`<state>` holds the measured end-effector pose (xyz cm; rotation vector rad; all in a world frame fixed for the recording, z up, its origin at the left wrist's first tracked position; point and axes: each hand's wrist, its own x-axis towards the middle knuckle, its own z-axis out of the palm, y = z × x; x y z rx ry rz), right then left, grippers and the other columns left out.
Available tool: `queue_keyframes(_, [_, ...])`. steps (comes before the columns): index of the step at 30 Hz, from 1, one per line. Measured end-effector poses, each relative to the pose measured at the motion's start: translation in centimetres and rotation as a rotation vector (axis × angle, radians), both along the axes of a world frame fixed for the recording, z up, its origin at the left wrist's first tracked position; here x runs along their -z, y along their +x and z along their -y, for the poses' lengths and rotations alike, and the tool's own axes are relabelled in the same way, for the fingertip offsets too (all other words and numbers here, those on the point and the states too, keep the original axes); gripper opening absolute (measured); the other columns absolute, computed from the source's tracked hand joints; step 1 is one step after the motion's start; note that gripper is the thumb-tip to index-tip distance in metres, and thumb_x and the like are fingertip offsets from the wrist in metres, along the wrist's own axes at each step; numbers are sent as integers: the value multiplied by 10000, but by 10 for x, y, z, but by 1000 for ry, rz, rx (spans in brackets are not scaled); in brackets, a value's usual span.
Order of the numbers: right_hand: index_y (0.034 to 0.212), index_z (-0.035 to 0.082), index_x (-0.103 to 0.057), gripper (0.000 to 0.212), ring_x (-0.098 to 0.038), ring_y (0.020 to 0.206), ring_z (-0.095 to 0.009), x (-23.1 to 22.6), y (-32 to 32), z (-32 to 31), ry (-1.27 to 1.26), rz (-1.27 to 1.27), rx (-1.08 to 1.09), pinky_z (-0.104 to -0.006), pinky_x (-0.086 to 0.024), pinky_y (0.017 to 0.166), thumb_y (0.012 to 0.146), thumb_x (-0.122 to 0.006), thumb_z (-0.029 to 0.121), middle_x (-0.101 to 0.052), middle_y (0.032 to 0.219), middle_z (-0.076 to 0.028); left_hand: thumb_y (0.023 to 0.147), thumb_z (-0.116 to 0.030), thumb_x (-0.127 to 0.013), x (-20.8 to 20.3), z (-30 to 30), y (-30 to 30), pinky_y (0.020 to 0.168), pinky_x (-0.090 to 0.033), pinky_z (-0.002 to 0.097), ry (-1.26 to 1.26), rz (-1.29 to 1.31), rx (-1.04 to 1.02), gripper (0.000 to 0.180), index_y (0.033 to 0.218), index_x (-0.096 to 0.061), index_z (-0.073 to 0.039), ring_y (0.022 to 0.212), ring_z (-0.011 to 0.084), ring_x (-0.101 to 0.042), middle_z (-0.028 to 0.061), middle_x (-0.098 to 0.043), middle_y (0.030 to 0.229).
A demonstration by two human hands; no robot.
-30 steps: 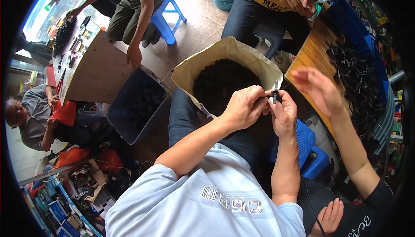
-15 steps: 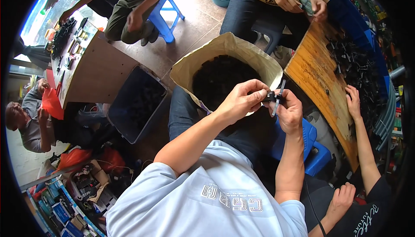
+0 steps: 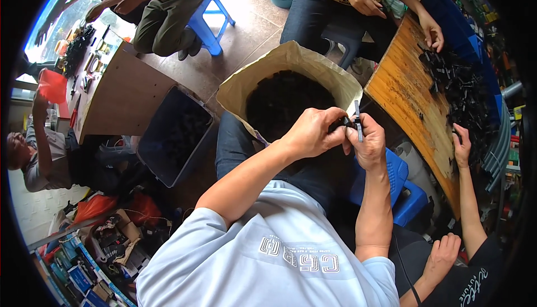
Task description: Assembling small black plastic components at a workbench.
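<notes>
In front of my chest, both hands meet over the near right side of a large pale sack (image 3: 234, 90), which is filled with dark pieces (image 3: 286, 101). My left hand (image 3: 314, 132) pinches the black end of a small black part with a grey crossbar (image 3: 358, 118). The fingers of my right hand (image 3: 370, 146) are closed round the same part, beside the bar, which stands nearly upright. My fingers cover most of the black body, so its exact kind cannot be made out.
To the right, a wooden board (image 3: 400, 86) bears a heap of black parts (image 3: 461, 91), with two co-workers' hands at it. A dark bin (image 3: 152, 160) stands left of the sack. A blue stool (image 3: 208, 24) is farther off; another blue stool (image 3: 411, 203) is by my right arm.
The part has shifted slightly in my fingers, its bar now more upright. The yellow-shirted co-worker's hand has reached to the heap. At far left, a person has lifted a red bag.
</notes>
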<state>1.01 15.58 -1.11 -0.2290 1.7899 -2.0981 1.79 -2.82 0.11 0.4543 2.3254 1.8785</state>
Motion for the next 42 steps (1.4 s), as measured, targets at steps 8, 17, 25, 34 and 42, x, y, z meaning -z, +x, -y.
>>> queue_keyframes(8, [1082,-39,-567,233,-543,618,-68,1,-4,6,25,38,-60,-210,-453,540,917,-572,124,-584,760,-15,806,-83,-575,24,9,-9,665,-519,283,213,235,8,301,1081,-600,34,744,150,-651,107,-666,850])
queue_keyframes(17, [1233,-39,-524,353,-442,621,-63,0,-13,9,284,-147,57,-201,-379,564,905,-602,67,-530,833,-5,886,-106,-574,73,31,-28,756,-510,282,758,516,-213,120,988,-591,-45,871,194,-668,122,-682,930])
queue_keyframes(25, [1156,-36,-571,289,-440,578,-44,12,-19,13,39,-122,145,-184,-318,502,907,-641,93,-550,769,3,821,-168,-703,37,29,-21,766,-478,257,480,321,35,358,1116,-603,9,898,125,-573,51,-621,1006])
queue_keyframes(34, [1108,-26,-625,230,-575,720,-89,-1,-17,11,3,-192,133,-218,-470,616,933,-592,120,-625,896,-38,890,-76,-612,10,0,-13,622,-515,340,46,-277,-154,82,923,-607,-1,743,311,-673,161,-663,806])
queue_keyframes(42, [1067,-20,-599,180,-585,724,-98,8,-16,5,-57,-151,73,-234,-485,634,905,-545,35,-618,881,-53,851,-37,-630,16,-10,-9,586,-496,342,2,-382,-208,49,882,-615,-2,661,310,-631,142,-620,748])
